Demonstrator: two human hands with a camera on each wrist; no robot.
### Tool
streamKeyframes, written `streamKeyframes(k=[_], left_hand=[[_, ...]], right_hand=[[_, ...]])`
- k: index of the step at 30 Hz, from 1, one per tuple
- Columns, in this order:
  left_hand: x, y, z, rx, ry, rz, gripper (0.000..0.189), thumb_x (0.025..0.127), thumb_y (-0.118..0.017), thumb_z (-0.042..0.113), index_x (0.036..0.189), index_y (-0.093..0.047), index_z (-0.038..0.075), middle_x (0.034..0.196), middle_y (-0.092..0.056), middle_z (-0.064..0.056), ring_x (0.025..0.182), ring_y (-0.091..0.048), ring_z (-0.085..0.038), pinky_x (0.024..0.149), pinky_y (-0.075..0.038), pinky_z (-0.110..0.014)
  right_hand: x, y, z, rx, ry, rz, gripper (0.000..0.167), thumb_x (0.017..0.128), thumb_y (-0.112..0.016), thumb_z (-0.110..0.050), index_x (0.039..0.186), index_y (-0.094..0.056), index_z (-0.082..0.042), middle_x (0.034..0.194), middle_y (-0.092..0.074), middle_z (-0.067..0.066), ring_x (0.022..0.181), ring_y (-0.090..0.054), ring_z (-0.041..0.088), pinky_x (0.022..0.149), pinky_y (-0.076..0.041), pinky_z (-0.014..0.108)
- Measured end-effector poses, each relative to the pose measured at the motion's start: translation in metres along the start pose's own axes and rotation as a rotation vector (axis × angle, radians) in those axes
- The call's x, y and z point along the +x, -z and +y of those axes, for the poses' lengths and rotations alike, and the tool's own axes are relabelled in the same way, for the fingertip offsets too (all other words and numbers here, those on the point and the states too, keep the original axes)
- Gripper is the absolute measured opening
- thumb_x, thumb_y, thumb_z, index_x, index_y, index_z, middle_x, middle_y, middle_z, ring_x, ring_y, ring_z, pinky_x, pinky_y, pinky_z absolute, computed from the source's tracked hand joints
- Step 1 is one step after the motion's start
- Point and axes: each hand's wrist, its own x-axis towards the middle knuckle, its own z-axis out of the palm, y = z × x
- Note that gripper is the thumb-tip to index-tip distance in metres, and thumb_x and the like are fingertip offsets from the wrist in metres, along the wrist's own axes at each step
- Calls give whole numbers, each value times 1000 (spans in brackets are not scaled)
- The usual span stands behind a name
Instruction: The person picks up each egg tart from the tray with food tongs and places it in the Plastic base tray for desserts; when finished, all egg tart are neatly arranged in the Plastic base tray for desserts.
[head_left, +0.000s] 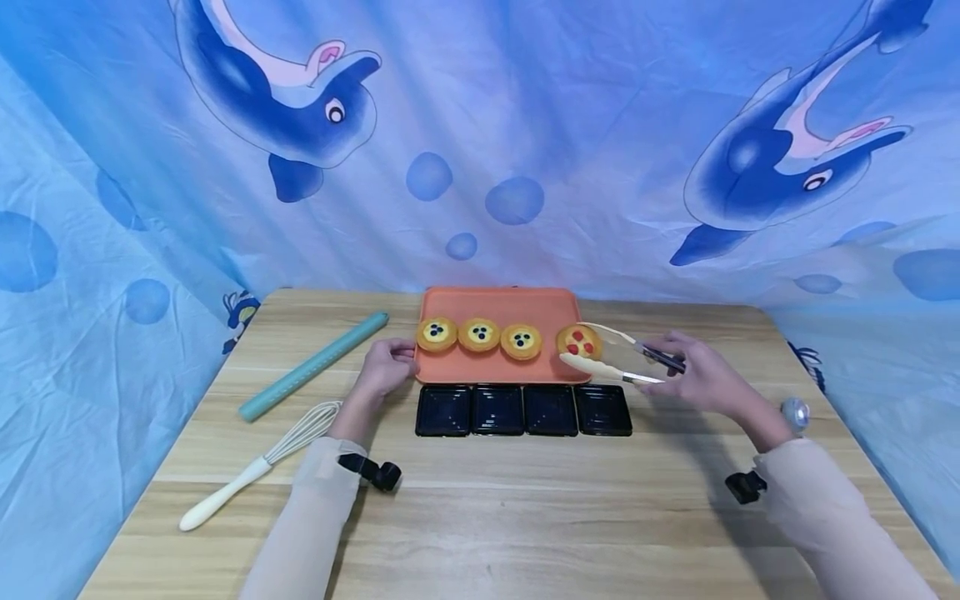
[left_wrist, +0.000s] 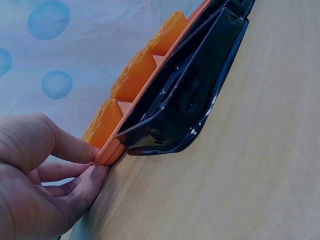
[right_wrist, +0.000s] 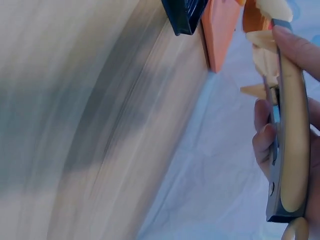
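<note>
At the left edge of the orange tray (head_left: 491,306), my left hand (head_left: 387,367) pinches the rim between thumb and fingers, as the left wrist view shows up close. My right hand (head_left: 693,372) holds a pair of tongs (right_wrist: 294,135) with cream tips and dark metal arms. The tips lie on either side of an egg tart with red fruit pieces (head_left: 579,342), which overlaps the tray's right edge; I cannot tell whether it is lifted. Three egg tarts with dark berries, the nearest to it being one tart (head_left: 521,342), sit in a row on the tray.
Several square black containers (head_left: 497,409) line up along the tray's front edge. To the left lie a teal rolling pin (head_left: 313,367) and a whisk (head_left: 255,471) with a white handle. A shiny round object (head_left: 796,413) sits beyond my right wrist. A blue dolphin curtain (head_left: 465,108) hangs behind the table.
</note>
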Motion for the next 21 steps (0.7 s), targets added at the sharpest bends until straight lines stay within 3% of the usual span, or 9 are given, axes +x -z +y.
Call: streamKeyframes(k=[3, 8, 16, 21], left_hand=[[1, 1, -1, -9, 6, 1, 50, 81, -58, -13, 130, -55, -11, 119, -59, -25, 101, -60, -29, 80, -54, -27], [2, 1, -5, -16, 17, 2, 50, 81, -58, -14, 130, -54, -11, 119, -58, -24, 96, -59, -25, 78, -53, -25], [5, 1, -4, -26, 15, 5, 51, 79, -56, -15, 130, -54, -13, 116, -57, -23, 92, -57, -22, 73, -52, -22], [4, -1, -3, -33, 24, 4, 51, 78, -57, -15, 129, -54, -12, 116, -58, -23, 94, -58, -23, 75, -53, -23]], right_hand=[[-12, 2, 2, -17, 68, 27, 71, 73, -89, -20, 133, -59, 4, 117, -59, 23, 87, -59, 34, 73, -53, 47], [-35, 6, 5, -36, 134, 50, 67, 72, -90, -23, 128, -64, 3, 103, -62, 5, 78, -52, 19, 62, -47, 30], [-63, 7, 14, -47, 176, 76, 65, 70, -91, -19, 125, -65, 2, 101, -60, -1, 80, -52, 10, 61, -46, 29], [-70, 0, 23, -30, 156, 46, 67, 69, -91, -19, 126, -65, 2, 103, -60, 1, 81, -54, 15, 62, -48, 28]])
